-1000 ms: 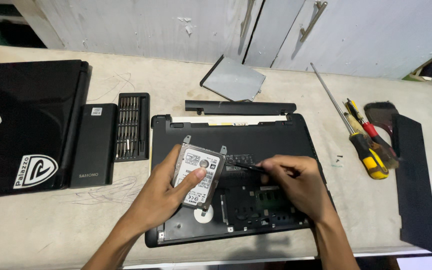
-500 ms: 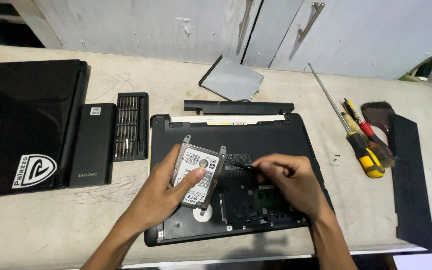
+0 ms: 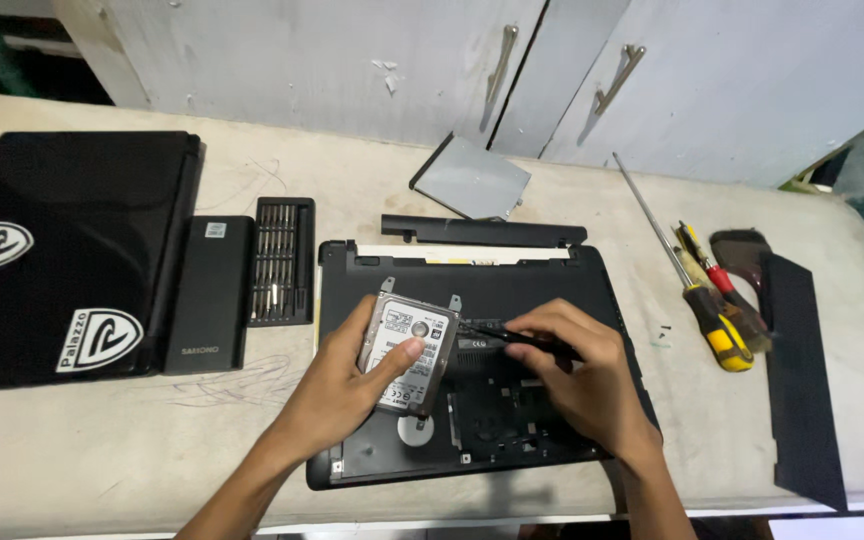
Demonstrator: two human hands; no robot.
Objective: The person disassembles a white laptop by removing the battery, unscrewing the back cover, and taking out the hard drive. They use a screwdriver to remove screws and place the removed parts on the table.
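We start with the workbench [image 3: 72,450], where a closed black laptop [image 3: 62,260] lies at far left, well apart from the work. In the middle sits the upturned laptop base [image 3: 552,275], its bottom cover already off and the inner bays bare; the long battery bar [image 3: 482,232] and the grey optical drive [image 3: 472,180] lie out on the bench behind it. Our left hand [image 3: 352,385] grips the hard drive [image 3: 410,352] with thumb across its label, tilted above its bay, so we judge it not yet free of its bracket. Our right hand [image 3: 577,370] pinches a thin black screwdriver [image 3: 512,337], tip at the drive's edge. The bit set [image 3: 282,260] and yellow-handled screwdrivers [image 3: 717,325] lie unused.
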